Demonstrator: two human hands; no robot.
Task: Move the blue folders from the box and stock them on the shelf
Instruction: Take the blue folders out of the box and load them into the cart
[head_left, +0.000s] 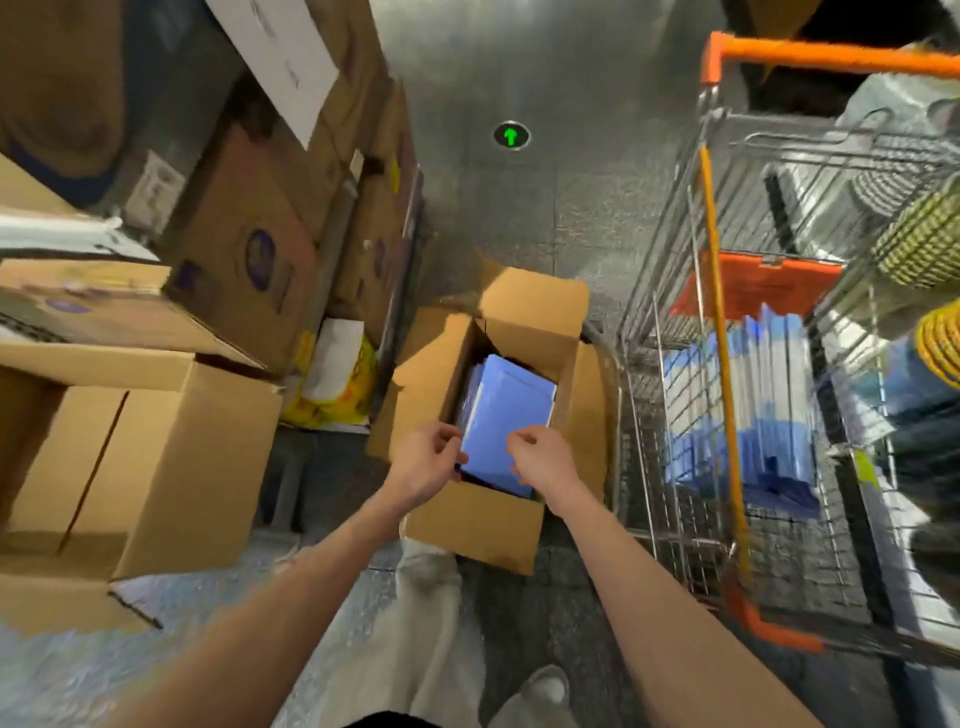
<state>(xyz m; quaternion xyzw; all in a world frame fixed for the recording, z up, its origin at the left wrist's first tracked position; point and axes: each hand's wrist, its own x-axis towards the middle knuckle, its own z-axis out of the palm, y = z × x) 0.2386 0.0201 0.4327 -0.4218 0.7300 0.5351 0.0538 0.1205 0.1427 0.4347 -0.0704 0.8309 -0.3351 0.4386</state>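
An open cardboard box (478, 525) stands on the floor in front of me, flaps spread. Inside it lies a stack of blue folders (506, 410), the top one tilted up toward me. My left hand (426, 462) grips the near left corner of that stack, fingers curled over the edge. My right hand (540, 460) pinches the near right edge of the same folders. Both hands are at the box's near rim. No shelf is plainly visible.
A wire shopping cart (727, 395) with orange trim stands right of the box and holds more blue folders (748, 410). Stacked cardboard boxes (156, 447) fill the left side. A yellow bag (337, 395) sits between them. Metal floor (519, 208) lies ahead.
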